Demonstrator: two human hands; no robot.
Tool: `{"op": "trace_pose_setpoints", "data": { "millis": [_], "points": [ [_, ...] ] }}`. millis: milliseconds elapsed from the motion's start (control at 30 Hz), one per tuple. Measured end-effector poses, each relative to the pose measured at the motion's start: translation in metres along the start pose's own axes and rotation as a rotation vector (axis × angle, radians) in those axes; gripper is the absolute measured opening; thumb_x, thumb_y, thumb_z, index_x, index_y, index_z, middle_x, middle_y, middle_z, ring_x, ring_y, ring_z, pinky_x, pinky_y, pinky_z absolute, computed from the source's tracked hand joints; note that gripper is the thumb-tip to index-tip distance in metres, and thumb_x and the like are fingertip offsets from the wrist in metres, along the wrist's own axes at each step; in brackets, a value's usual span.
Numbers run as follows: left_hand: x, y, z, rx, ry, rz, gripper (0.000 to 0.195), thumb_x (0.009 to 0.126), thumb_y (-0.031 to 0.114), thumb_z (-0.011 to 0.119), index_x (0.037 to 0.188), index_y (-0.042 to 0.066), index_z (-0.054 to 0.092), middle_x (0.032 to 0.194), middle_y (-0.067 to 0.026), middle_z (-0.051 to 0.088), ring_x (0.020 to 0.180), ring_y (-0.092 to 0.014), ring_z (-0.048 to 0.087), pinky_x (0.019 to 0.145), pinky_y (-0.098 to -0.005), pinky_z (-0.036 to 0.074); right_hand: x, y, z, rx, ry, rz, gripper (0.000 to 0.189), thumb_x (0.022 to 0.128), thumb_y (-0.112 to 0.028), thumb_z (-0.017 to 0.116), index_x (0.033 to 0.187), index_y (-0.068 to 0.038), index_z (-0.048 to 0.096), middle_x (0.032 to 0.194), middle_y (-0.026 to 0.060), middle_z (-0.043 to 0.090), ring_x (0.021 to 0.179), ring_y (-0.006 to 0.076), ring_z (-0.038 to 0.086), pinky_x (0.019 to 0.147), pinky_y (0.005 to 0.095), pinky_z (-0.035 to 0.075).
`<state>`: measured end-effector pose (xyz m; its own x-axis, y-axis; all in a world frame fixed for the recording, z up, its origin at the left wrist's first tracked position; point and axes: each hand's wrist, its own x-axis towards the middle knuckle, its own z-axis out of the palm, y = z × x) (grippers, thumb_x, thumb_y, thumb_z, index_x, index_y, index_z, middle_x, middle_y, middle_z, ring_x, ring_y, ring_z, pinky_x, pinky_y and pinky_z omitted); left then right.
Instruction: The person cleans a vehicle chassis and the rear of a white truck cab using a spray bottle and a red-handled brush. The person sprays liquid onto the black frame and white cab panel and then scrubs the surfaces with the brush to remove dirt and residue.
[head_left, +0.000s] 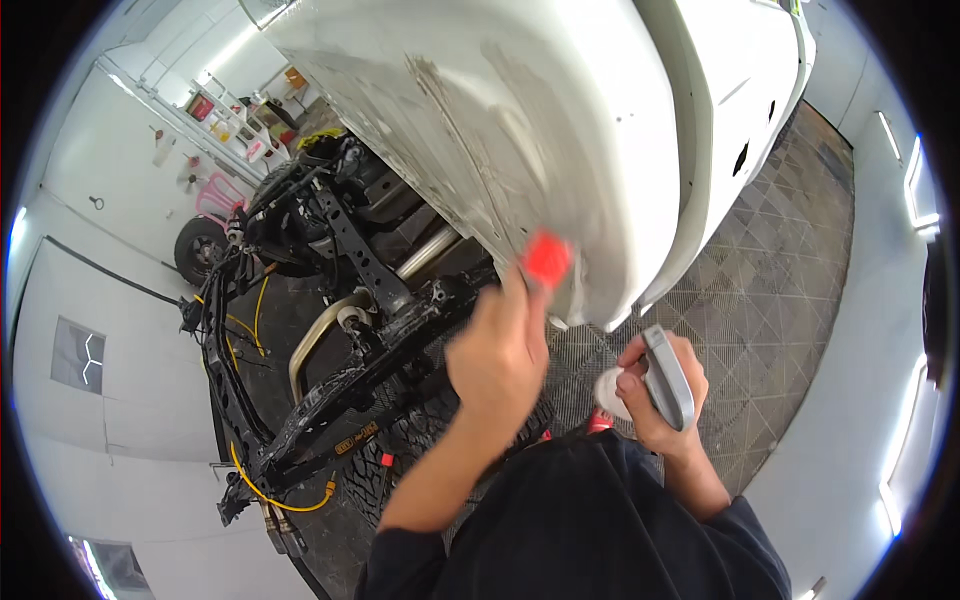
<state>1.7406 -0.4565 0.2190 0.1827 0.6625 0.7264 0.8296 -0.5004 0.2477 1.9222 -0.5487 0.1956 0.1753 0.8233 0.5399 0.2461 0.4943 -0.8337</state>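
My left hand (499, 352) is closed around a tool with a red block-like end (548, 259), blurred, its shaft mostly hidden in the fist. That red end is in front of the lower part of a white vehicle body panel (585, 172); whether they touch I cannot tell. Grey and brown smears and scuffs mark the panel. In my right hand (690, 375) is a smooth grey metal block, probably a panel-beating dolly (670, 381), held near my body below the panel's corner. Behind that hand shows a pale round thing (611, 393), partly hidden.
A black vehicle chassis frame (360, 345) with an exhaust pipe (319, 334) lies left. A tyre (364, 476) sits beneath my left arm, a small red-topped object (387, 459) by it. A yellow hose (300, 508) hangs there. Tiled flooring (757, 300) runs right.
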Motion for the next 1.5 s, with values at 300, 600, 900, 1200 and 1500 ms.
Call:
{"op": "trace_pose_setpoints", "data": {
  "millis": [300, 600, 900, 1200, 1500],
  "points": [
    [0.022, -0.012, 0.006, -0.265, 0.155, -0.120, 0.025, 0.100, 0.009, 0.067, 0.123, -0.002, 0.071, 0.076, -0.0166, 0.064, 0.063, -0.030, 0.063, 0.057, -0.0389, 0.050, -0.016, 0.022, -0.009, 0.124, -0.202, 0.295, 0.028, 0.092, -0.002, 0.066, 0.119, 0.006, 0.060, 0.093, 0.0095, 0.070, 0.070, 0.0109, 0.064, 0.067, 0.0265, 0.053],
    [-0.223, -0.048, 0.156, -0.042, -0.377, -0.494, 0.038, 0.099, 0.032, 0.068, 0.128, 0.008, 0.071, 0.077, -0.0106, 0.066, 0.058, -0.032, 0.067, 0.050, -0.0433, 0.053, -0.025, 0.040, -0.015, 0.098, -0.057, 0.417, 0.029, 0.095, -0.007, 0.070, 0.118, 0.008, 0.060, 0.095, 0.0140, 0.069, 0.068, 0.0121, 0.065, 0.064, 0.0263, 0.054],
    [-0.203, -0.012, 0.172, -0.272, -0.059, -0.573, 0.034, 0.101, 0.032, 0.065, 0.123, 0.007, 0.072, 0.073, -0.0103, 0.063, 0.059, -0.033, 0.066, 0.050, -0.0448, 0.050, -0.030, 0.060, -0.040, -0.132, -0.240, 0.359, 0.028, 0.097, -0.011, 0.068, 0.115, 0.009, 0.058, 0.092, 0.0155, 0.068, 0.068, 0.0145, 0.066, 0.069, 0.0287, 0.054],
    [-0.278, 0.015, 0.251, -0.455, -0.084, -1.038, 0.031, 0.105, 0.029, 0.059, 0.118, 0.004, 0.072, 0.076, -0.0197, 0.067, 0.067, -0.041, 0.067, 0.058, -0.0496, 0.051, -0.032, 0.075, -0.034, -0.241, -0.457, 0.289, 0.023, 0.099, -0.010, 0.065, 0.111, 0.009, 0.059, 0.091, 0.0156, 0.068, 0.067, 0.0144, 0.066, 0.069, 0.0290, 0.054],
    [-0.303, 0.039, 0.326, -0.745, 0.017, -1.337, 0.038, 0.107, 0.037, 0.053, 0.110, 0.004, 0.072, 0.082, -0.0236, 0.070, 0.079, -0.046, 0.068, 0.065, -0.0523, 0.053, -0.026, 0.075, -0.010, -0.227, -0.629, 0.229, 0.025, 0.099, -0.009, 0.064, 0.113, 0.009, 0.056, 0.093, 0.0170, 0.067, 0.065, 0.0162, 0.065, 0.066, 0.0297, 0.054]
  ]
}}
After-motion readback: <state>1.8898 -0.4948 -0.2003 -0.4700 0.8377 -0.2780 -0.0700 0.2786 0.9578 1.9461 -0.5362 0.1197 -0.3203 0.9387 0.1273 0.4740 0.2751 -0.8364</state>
